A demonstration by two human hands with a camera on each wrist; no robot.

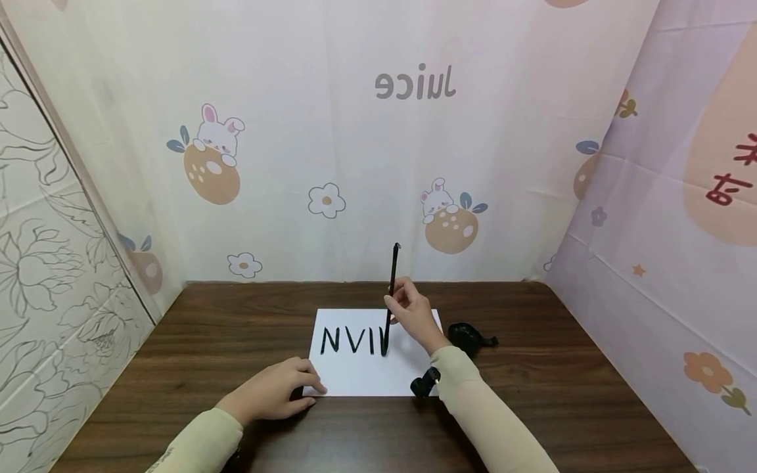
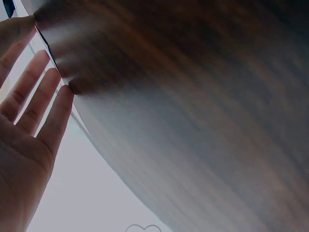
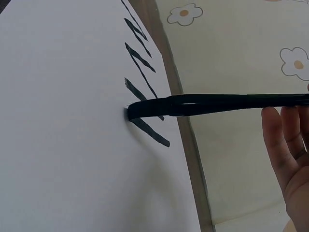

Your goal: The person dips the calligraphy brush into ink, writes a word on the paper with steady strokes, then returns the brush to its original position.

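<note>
My right hand (image 1: 411, 309) pinches a black writing brush (image 1: 393, 269) by its shaft, holding it nearly upright. In the right wrist view the dark tip of the brush (image 3: 145, 108) meets a white sheet of paper (image 3: 58, 121), at the lower end of a thick stroke. Black letters (image 1: 349, 339) reading like N, V and I stand on the sheet, followed by strokes at the brush. At the paper's lower left corner rests my left hand (image 1: 278, 389), its fingers extended and fingertips on the edge; the left wrist view shows those fingers (image 2: 55, 116) spread.
A rounded black object with a short stub (image 1: 467, 338) lies right of the paper, beside my right wrist. The small black device (image 1: 424, 382) on that wrist overlaps the sheet's lower right corner. The brown wooden table (image 1: 236, 315) ends at a printed curtain (image 1: 278, 144) behind.
</note>
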